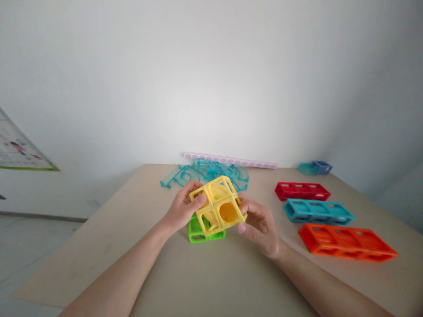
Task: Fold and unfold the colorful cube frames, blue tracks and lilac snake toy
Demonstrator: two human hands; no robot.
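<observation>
Both my hands hold a yellow plastic block [214, 204] made of joined open-sided cubes, tilted, with a round opening in one of its faces. My left hand [181, 207] grips its left side, thumb on the front face. At the lower right corner, my right hand [261, 225] has its fingers and thumb closed on the edge. A green block [198, 237] of the same open-sided kind sits on the table behind and below the yellow one, partly hidden by it.
On the table's [115, 229] right lie red [302, 191], teal [318, 211] and orange blocks [346, 242]. Translucent blue track pieces [185, 176] and a patterned lilac strip [231, 160] lie by the wall. A small blue cube piece [321, 167] stands in the far right corner.
</observation>
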